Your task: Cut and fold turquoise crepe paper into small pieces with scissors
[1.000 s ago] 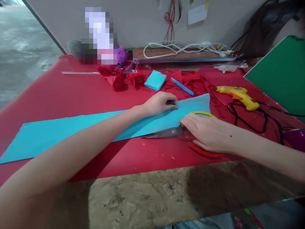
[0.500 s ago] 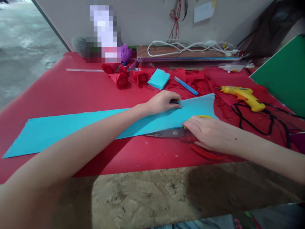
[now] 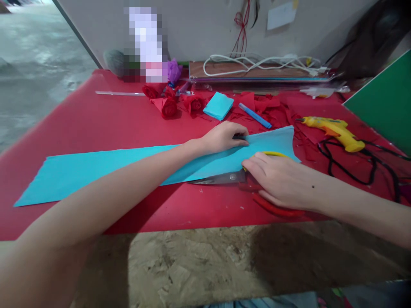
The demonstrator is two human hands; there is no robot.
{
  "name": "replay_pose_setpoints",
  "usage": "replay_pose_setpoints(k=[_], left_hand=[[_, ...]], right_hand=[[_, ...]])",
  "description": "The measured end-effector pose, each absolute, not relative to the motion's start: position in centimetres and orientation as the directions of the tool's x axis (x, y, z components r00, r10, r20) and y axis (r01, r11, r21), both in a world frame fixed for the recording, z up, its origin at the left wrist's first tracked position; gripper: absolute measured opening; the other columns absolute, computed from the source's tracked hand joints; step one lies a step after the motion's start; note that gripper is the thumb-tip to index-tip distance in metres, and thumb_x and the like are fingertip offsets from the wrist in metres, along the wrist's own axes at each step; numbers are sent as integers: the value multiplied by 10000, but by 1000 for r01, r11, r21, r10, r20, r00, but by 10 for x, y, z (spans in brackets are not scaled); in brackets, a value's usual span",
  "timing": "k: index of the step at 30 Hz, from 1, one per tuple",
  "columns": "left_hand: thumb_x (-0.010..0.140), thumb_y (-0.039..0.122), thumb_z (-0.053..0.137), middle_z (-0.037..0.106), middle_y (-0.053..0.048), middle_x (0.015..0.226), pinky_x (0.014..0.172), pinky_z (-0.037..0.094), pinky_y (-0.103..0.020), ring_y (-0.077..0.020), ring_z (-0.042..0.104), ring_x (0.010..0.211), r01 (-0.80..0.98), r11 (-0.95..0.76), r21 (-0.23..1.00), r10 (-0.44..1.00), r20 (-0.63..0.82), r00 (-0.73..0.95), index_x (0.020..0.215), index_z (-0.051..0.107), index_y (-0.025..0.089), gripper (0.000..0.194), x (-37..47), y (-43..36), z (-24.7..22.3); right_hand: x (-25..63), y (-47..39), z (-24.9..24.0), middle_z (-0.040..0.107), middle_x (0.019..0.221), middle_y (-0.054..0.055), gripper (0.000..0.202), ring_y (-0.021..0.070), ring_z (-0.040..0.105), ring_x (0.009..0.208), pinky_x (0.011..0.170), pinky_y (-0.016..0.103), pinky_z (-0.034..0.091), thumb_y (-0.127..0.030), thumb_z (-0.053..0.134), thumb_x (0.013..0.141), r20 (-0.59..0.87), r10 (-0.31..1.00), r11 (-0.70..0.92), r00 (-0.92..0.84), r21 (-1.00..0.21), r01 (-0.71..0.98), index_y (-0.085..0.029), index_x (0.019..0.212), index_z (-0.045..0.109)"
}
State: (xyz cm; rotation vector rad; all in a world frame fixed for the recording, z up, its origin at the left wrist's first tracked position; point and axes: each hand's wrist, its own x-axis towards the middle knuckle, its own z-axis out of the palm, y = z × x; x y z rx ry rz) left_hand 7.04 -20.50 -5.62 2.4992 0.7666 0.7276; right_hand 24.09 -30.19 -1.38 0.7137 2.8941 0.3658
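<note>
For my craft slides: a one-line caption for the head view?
Left hand presses long blue paper strip; right hand rests on scissors on red table.

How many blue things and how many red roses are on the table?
Blue things: 3 (long paper, folded paper, pen)
Red roses: 3 ()
Total: 6

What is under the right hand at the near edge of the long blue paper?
Under the right hand lie scissors: grey blades stick out left, red and yellow handle loops show partly. The pivot is covered.
</note>
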Motion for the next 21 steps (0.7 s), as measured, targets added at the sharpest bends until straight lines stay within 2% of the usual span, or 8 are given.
replay_pose_setpoints(k=[8, 12, 16, 21], left_hand=[[753, 202, 578, 643, -46, 769, 631, 411, -222, -119, 550, 684, 372, -776, 510, 590, 378, 713, 792, 623, 111, 109, 71, -203, -58], [752, 198, 582, 636, -54, 761, 617, 402, -217, -118, 539, 668, 368, -781, 504, 583, 380, 718, 789, 623, 102, 111, 70, -202, -59], [755, 206, 574, 626, -43, 750, 616, 398, -222, -118, 529, 663, 369, -782, 502, 584, 384, 715, 779, 619, 114, 105, 70, -202, -59], [747, 196, 573, 623, -36, 746, 612, 392, -223, -117, 523, 658, 378, -776, 505, 592, 374, 714, 769, 615, 120, 89, 71, -202, -59]], right_hand=[[239, -299, -18, 492, 753, 74, 167, 225, 485, 680, 571, 318, 382, -200, 492, 730, -37, 462, 855, -886, 286, 433, -125, 873, 449], [243, -301, -22, 489, 717, 60, 106, 204, 468, 660, 578, 301, 372, -114, 439, 736, -14, 427, 859, -904, 320, 400, -134, 840, 445], [244, -303, -25, 484, 730, 63, 153, 205, 455, 673, 587, 303, 364, -87, 377, 749, -20, 422, 864, -906, 313, 395, -128, 879, 447], [239, -305, -24, 473, 763, 82, 208, 230, 447, 711, 602, 324, 355, -107, 397, 709, -35, 463, 853, -885, 289, 435, -115, 910, 450]])
